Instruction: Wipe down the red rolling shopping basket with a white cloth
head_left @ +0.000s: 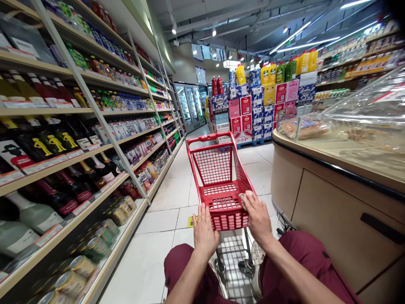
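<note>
A small red plastic shopping cart [221, 190] with grid walls stands right before me, its basket bare inside. My left hand [205, 230] lies against the near left corner of the basket, fingers stretched out and close together, nothing visible in it. Over the near right rim bends my right hand [257, 215]. Its fingers press a crumpled pale cloth [243, 202] onto the rim; most of the cloth is hidden beneath them. Below the basket, the cart's casters [246, 266] rest on the tiles between my shoes.
Drink shelves [104, 112] run along the left, bottles above and cans low down. A wooden counter [332, 211] with clear covers closes off the right. Stacked drink cartons [245, 114] stand ahead, with glass-door fridges [190, 105] beyond. Cables [284, 223] lie by the counter's base.
</note>
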### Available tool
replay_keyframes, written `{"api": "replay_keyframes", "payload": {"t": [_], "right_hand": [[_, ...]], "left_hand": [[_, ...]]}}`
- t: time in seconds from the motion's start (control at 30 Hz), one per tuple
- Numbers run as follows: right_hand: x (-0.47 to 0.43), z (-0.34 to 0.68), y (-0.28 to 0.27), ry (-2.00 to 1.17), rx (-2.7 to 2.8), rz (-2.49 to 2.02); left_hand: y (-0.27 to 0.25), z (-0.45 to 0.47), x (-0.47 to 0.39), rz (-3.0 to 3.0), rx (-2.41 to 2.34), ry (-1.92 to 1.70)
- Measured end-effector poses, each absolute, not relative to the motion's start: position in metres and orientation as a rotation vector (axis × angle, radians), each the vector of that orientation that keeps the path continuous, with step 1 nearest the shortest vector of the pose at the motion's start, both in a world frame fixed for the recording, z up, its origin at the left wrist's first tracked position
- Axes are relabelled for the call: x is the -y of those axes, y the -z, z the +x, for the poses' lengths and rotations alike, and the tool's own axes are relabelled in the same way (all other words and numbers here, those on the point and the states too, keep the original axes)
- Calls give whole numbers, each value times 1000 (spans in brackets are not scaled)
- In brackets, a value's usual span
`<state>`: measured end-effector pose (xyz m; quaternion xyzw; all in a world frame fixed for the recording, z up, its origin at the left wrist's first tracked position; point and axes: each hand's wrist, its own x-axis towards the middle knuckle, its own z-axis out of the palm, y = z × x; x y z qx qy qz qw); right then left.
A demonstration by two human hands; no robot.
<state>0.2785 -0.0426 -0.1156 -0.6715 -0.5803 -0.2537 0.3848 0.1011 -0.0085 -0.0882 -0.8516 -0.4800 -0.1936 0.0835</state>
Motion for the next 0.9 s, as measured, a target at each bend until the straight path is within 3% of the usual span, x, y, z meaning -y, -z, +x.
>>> {"api": "replay_keyframes", "payload": {"t": [0.17, 0.37, 0.57, 0.77, 0.9], "right_hand": [[31, 236, 113, 687, 1697, -1470], [50, 274, 110, 707, 1568, -1686], [45, 246, 109, 742, 1772, -1463], [56, 289, 112, 739, 1553, -1710], [43, 254, 113, 718, 1627, -1491]], "left_hand": [[88, 98, 8, -2546, 1389, 553], [94, 98, 18, -2557, 1337, 593], [99, 101, 24, -2541, 1314, 617], [99, 105, 24, -2542, 1322, 650], [100, 105, 24, -2515, 1340, 675]]}}
